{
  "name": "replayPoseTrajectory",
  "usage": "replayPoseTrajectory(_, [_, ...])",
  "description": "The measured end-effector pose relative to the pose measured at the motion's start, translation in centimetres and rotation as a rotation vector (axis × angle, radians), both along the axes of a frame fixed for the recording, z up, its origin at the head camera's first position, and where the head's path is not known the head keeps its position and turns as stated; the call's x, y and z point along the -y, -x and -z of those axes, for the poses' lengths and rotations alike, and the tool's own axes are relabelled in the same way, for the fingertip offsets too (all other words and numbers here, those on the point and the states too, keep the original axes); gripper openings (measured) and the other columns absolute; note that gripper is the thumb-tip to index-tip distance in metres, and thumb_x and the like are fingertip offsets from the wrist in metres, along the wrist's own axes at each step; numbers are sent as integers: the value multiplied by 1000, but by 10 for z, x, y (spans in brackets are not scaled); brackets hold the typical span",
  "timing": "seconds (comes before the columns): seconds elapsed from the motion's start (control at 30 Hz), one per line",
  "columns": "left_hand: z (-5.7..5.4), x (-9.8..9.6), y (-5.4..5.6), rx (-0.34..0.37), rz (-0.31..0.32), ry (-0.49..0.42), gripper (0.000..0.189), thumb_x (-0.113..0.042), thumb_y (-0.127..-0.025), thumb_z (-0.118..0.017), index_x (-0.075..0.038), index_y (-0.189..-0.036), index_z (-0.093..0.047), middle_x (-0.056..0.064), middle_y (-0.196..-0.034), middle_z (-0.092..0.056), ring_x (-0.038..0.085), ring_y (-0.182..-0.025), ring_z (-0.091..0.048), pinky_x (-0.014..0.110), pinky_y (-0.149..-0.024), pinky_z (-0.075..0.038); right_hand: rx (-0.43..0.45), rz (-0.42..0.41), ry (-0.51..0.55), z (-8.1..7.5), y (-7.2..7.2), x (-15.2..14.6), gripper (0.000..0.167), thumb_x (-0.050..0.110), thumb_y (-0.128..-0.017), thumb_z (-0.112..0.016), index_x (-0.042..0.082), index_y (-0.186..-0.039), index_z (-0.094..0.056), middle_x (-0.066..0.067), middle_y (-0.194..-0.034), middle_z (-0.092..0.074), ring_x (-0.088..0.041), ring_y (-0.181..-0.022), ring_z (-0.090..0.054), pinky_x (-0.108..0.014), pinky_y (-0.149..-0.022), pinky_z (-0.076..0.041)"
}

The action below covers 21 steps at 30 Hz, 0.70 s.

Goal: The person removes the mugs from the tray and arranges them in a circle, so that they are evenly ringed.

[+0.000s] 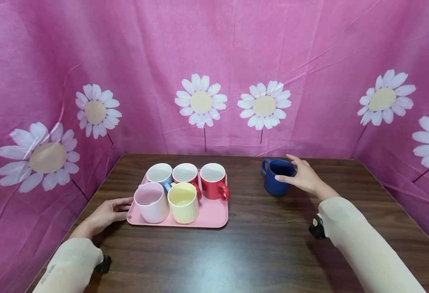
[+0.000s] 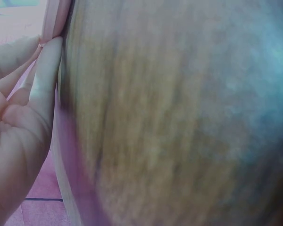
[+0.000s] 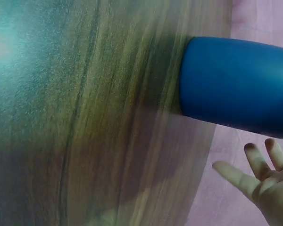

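At the left of the table, my left hand pinches the left edge of a pink tray between thumb and fingers. The left wrist view shows the thumb right at the tray's rim. On the right, a dark blue mug stands upright, its handle turned to the left. My right hand is around the mug's right side, thumb across the front near the rim, other fingers behind. In the right wrist view several spread fingers show beside the mug's blue wall, apart from it.
On the tray stand a pink mug, a yellow mug, a light blue mug and two red mugs, one in the middle and one at right. A pink flowered cloth hangs behind the wooden table.
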<state>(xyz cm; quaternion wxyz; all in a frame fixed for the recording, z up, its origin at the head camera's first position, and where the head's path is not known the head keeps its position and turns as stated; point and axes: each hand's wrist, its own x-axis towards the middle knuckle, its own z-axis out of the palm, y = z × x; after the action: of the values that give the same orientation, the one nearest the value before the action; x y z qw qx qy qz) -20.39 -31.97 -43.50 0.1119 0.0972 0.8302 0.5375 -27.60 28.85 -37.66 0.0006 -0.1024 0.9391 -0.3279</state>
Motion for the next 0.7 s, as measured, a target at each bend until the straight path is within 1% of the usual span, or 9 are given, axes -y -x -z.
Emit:
replayPoseTrajectory(0.1, [1, 0, 0, 1, 2, -3, 63, 1, -83, -69, 21, -133, -36, 36, -120, -54, 4, -97, -59, 21, -79, -50, 9, -5, 3, -4, -4, 3, 96, 49, -85, -67, 1, -150, -16, -36, -141, -25, -51, -125, -32, -65, -97, -31])
replayPoseTrajectory(0.17, [1, 0, 0, -2, 4, -2, 63, 1, -83, -69, 21, -133, -36, 36, -120, -54, 4, -97, -59, 21, -79, -50, 0, 6, -12, -7, -6, 5, 97, 52, -85, -65, 2, -151, -14, -34, -143, -23, -50, -128, -29, -66, -97, -29])
replayPoseTrajectory(0.23, [1, 1, 0, -2, 5, -3, 63, 1, -83, -69, 21, -133, -36, 36, -120, -54, 5, -97, -59, 21, -79, -50, -19, 23, -38, -11, -9, 9, 98, 55, -85, -63, 4, -152, -13, -33, -145, -21, -49, -129, -27, -68, -97, -28])
replayPoseTrajectory(0.33, [2, 1, 0, -3, 5, -5, 63, 1, -84, -69, 21, -133, -37, 36, -121, -54, 5, -98, -59, 21, -79, -50, -53, 63, -71, -16, -14, 17, 101, 60, -83, -62, 4, -152, -14, -33, -146, -19, -49, -128, -28, -69, -95, -28])
replayPoseTrajectory(0.47, [3, 2, 1, -4, 2, -10, 63, 0, -83, -69, 21, -133, -37, 35, -120, -54, 4, -97, -59, 21, -79, -50, -67, 108, -80, -22, -23, 32, 103, 65, -81, -60, 4, -152, -15, -34, -147, -16, -53, -128, -26, -70, -94, -29])
replayPoseTrajectory(0.57, [4, 2, 1, -4, 4, -17, 63, 0, -83, -69, 21, -133, -36, 36, -121, -54, 3, -97, -59, 21, -79, -50, -88, 127, -80, -24, -30, 43, 104, 66, -80, -61, 3, -151, -17, -35, -146, -17, -55, -128, -22, -70, -94, -28])
replayPoseTrajectory(0.7, [4, 2, 1, -7, 12, -24, 63, 1, -83, -69, 21, -133, -36, 37, -121, -53, 2, -96, -59, 21, -79, -50, -135, 152, -80, -24, -38, 58, 104, 67, -78, -62, 3, -150, -22, -35, -144, -22, -56, -127, -24, -69, -94, -30])
